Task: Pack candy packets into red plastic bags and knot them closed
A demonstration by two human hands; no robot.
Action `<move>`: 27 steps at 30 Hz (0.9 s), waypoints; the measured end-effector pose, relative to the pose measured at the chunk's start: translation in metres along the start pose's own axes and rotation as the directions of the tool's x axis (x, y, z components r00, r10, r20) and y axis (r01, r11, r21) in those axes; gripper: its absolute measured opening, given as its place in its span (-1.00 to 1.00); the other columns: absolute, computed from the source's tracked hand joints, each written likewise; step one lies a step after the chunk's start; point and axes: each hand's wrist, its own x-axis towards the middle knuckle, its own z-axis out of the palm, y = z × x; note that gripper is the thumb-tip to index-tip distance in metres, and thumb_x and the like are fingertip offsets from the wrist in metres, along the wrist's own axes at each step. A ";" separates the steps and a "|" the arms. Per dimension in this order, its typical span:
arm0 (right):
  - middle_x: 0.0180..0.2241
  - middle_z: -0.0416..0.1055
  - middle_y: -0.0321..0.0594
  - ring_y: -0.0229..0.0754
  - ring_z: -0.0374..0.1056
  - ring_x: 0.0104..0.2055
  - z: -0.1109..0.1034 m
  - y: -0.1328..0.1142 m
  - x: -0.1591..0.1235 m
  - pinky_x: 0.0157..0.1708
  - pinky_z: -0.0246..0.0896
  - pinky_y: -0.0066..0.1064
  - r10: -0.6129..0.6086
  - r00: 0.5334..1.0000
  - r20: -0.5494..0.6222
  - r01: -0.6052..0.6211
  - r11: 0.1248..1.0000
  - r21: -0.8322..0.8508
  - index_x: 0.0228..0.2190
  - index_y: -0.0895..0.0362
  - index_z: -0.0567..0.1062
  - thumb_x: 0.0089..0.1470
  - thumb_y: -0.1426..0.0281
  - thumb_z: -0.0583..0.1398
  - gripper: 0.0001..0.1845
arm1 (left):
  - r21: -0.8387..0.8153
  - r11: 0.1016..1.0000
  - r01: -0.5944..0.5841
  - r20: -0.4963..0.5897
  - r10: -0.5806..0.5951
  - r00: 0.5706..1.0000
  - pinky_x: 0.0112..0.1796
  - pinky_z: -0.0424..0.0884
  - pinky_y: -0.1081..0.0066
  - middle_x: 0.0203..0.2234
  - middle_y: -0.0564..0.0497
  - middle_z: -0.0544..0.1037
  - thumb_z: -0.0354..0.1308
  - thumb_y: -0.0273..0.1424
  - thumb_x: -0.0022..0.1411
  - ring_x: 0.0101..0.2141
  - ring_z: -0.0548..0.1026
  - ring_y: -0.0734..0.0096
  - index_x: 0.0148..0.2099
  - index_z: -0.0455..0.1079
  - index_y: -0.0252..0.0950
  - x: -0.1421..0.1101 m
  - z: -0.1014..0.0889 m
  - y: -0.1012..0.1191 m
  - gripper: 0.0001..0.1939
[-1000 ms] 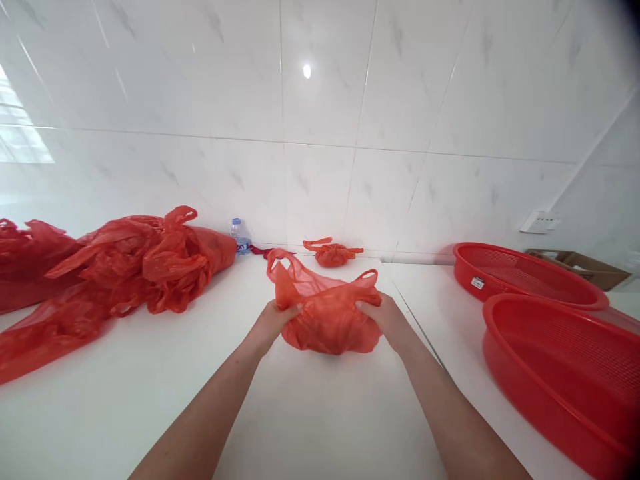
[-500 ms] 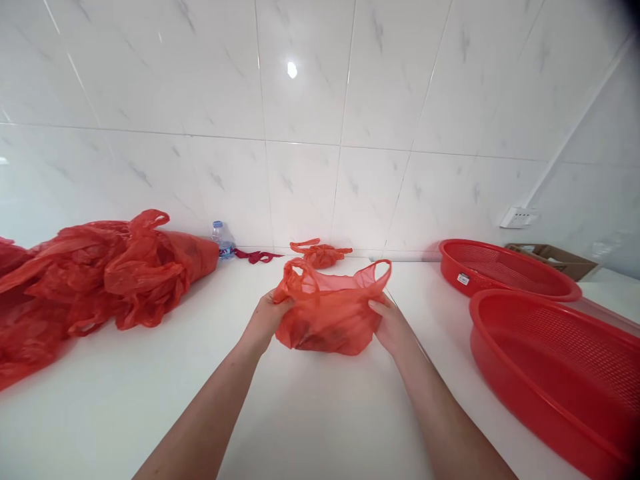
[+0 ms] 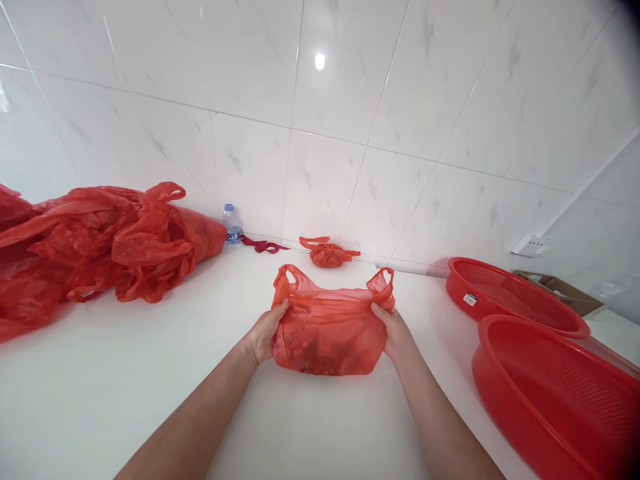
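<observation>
A thin red plastic bag (image 3: pixel 333 333) with two loop handles is in front of me, above or on the white table. Dark shapes show through its lower part, too blurred by the plastic to name. My left hand (image 3: pixel 265 333) grips the bag's left side, thumb on the near face. On the opposite side my right hand (image 3: pixel 393 327) holds it the same way, fingers behind the plastic. Both handles stand up at the top corners. Behind it, close to the wall, lies a small tied red bag (image 3: pixel 327 255).
To the left is a big heap of red plastic bags (image 3: pixel 125 240). A water bottle (image 3: pixel 231 225) and a dark red strip of cloth (image 3: pixel 263 245) lie near the wall. Two red plastic baskets (image 3: pixel 493 367) and a cardboard box (image 3: pixel 565 293) are on the right.
The bag has been spread wider between my hands and its near face pulled flatter. It sits slightly lower in view. The camera view has tilted; the hands keep their hold.
</observation>
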 end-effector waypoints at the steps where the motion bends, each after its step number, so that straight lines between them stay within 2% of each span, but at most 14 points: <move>1: -0.27 0.54 -0.22 -0.04 0.45 -0.21 0.001 0.001 0.004 -0.11 0.31 -0.19 0.002 1.000 0.002 -0.002 1.000 -0.001 -0.29 0.07 0.52 -0.21 0.35 0.37 -0.67 | -0.018 1.000 -0.013 -0.005 0.013 1.000 -0.24 0.48 0.23 -0.33 -0.16 0.58 0.21 -0.10 0.05 -0.20 0.53 0.07 -0.21 0.43 -0.31 0.001 -0.003 0.000 -0.61; 4: -0.28 0.54 -0.20 -0.05 0.44 -0.18 0.005 0.013 0.014 -0.09 0.30 -0.21 0.034 0.999 0.010 -0.035 0.999 0.039 -0.28 0.10 0.52 -0.15 0.32 0.33 -0.69 | 0.001 0.997 -0.083 -0.056 0.083 0.995 -0.22 0.47 0.21 -0.29 -0.16 0.57 0.20 -0.05 0.03 -0.16 0.52 0.07 -0.16 0.43 -0.26 0.001 -0.007 0.002 -0.56; 6: -0.28 0.53 -0.18 -0.05 0.43 -0.16 0.009 0.027 0.016 -0.08 0.29 -0.22 0.073 0.997 0.013 -0.074 0.995 0.072 -0.27 0.11 0.51 -0.10 0.28 0.30 -0.70 | 0.061 0.987 -0.146 -0.046 0.149 0.988 -0.19 0.46 0.18 -0.24 -0.17 0.56 0.21 -0.06 0.02 -0.15 0.51 0.06 -0.10 0.42 -0.24 -0.001 -0.007 0.003 -0.54; 10: -0.27 0.52 -0.15 -0.06 0.44 -0.20 0.018 0.055 0.016 -0.13 0.30 -0.23 0.156 0.984 0.086 -0.163 0.984 0.077 -0.27 0.14 0.49 -0.09 0.25 0.29 -0.69 | 0.139 0.949 -0.283 0.127 0.267 0.955 -0.13 0.42 0.18 -0.17 -0.14 0.54 0.26 -0.16 0.01 -0.11 0.49 0.07 0.01 0.35 -0.17 -0.007 0.001 0.004 -0.49; 13: -0.39 0.52 -0.21 -0.11 0.45 -0.33 0.024 0.065 0.014 -0.22 0.32 -0.27 0.175 0.976 0.132 -0.185 0.980 0.073 -0.36 0.13 0.47 -0.11 0.23 0.31 -0.72 | 0.159 0.964 -0.212 0.225 0.174 0.959 -0.14 0.41 0.19 -0.20 -0.15 0.55 0.31 -0.24 -0.03 -0.16 0.52 0.07 -0.02 0.37 -0.23 -0.007 0.006 -0.001 -0.50; 15: -0.49 0.48 -0.28 -0.17 0.42 -0.43 0.027 0.067 0.013 -0.30 0.33 -0.32 0.188 0.974 0.126 -0.197 0.978 0.064 -0.39 0.12 0.46 -0.11 0.19 0.31 -0.71 | 0.169 0.977 -0.126 0.218 0.088 0.972 -0.17 0.43 0.22 -0.26 -0.15 0.56 0.34 -0.33 -0.07 -0.25 0.54 0.13 -0.10 0.40 -0.29 -0.004 0.007 -0.006 -0.56; 17: -0.53 0.45 -0.31 -0.20 0.39 -0.47 0.028 0.066 0.012 -0.35 0.32 -0.35 0.208 0.973 0.104 -0.213 0.976 0.041 -0.39 0.12 0.46 -0.13 0.19 0.32 -0.70 | 0.127 0.986 -0.107 0.113 0.092 0.989 -0.22 0.45 0.25 -0.34 -0.11 0.56 0.34 -0.38 -0.08 -0.32 0.55 0.20 -0.19 0.42 -0.30 0.001 0.006 -0.011 -0.65; 19: -0.51 0.47 -0.29 -0.18 0.41 -0.44 0.027 0.064 0.012 -0.34 0.32 -0.35 0.233 0.969 0.085 -0.237 0.971 0.031 -0.38 0.12 0.45 -0.13 0.20 0.32 -0.69 | 0.059 0.987 -0.149 -0.040 0.152 0.988 -0.25 0.46 0.26 -0.41 -0.07 0.55 0.30 -0.36 -0.04 -0.35 0.55 0.23 -0.26 0.40 -0.28 0.006 0.003 -0.014 -0.75; 23: -0.32 0.51 -0.18 -0.07 0.43 -0.23 0.026 0.062 0.016 -0.23 0.33 -0.24 0.289 0.950 0.122 -0.302 0.947 0.112 -0.30 0.12 0.45 -0.06 0.07 0.23 -0.61 | -0.014 0.977 -0.215 -0.246 0.205 0.947 -0.27 0.47 0.30 -0.39 -0.08 0.54 0.19 -0.32 0.08 -0.33 0.55 0.26 -0.28 0.37 -0.28 0.021 0.003 -0.013 -0.84; 27: -0.14 0.47 -0.18 -0.05 0.38 -0.08 0.033 0.064 0.022 -0.14 0.31 -0.19 0.238 0.954 0.180 -0.276 0.934 0.227 -0.20 0.05 0.45 -0.04 0.01 0.18 -0.55 | -0.017 0.965 -0.260 -0.399 0.232 0.887 -0.32 0.46 0.36 -0.45 -0.05 0.51 0.11 -0.35 0.14 -0.41 0.52 0.34 -0.32 0.32 -0.29 0.042 0.012 -0.016 -0.90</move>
